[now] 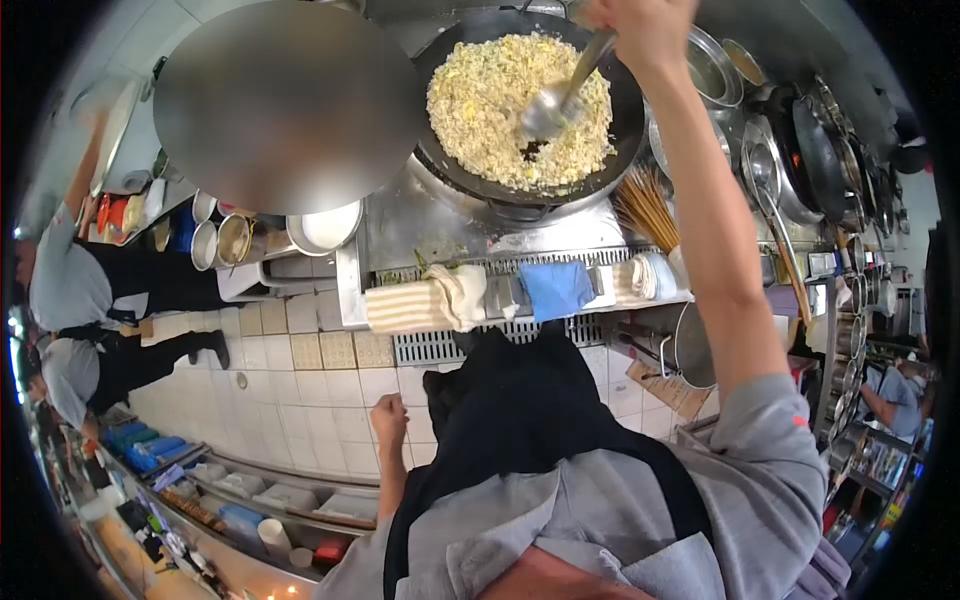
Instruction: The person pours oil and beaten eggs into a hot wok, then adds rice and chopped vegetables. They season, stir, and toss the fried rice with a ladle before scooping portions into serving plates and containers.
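My right hand (645,30) is closed round the handle of a metal ladle (547,112) at the top of the head view. The ladle's bowl rests in fried rice (490,95) with yellow egg bits. A large black wok (628,135) on the stove holds the rice; near the ladle a dark patch of wok bottom shows through. My left hand (389,420) hangs low beside my black apron, over the tiled floor. Its fingers are curled into a loose fist, with nothing visible in them.
Folded cloths (555,290) lie along the stove's front edge. A bamboo brush (648,210) stands right of the wok. Pans (820,150) crowd the far right. White-filled bowl (328,228) sits left, partly behind a blurred area. Co-workers (75,280) stand at left; containers (280,495) line the counter behind.
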`<control>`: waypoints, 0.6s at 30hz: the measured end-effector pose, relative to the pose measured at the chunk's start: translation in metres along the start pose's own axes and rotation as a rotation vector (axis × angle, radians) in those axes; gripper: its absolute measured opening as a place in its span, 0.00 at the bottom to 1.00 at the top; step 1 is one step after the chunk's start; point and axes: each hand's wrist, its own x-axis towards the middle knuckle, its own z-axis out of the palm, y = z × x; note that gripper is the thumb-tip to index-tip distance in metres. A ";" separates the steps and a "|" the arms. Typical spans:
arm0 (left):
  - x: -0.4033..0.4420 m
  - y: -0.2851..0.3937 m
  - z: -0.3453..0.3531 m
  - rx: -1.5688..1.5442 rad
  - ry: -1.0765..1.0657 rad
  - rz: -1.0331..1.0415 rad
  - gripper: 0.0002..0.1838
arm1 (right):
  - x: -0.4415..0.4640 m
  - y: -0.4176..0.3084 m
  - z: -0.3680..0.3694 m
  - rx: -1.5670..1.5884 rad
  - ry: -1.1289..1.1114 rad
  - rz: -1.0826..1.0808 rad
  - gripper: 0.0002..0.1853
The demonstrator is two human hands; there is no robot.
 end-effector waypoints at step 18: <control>0.252 0.260 -0.122 0.091 0.814 0.923 0.24 | -0.007 0.031 0.039 -0.078 0.071 0.003 0.08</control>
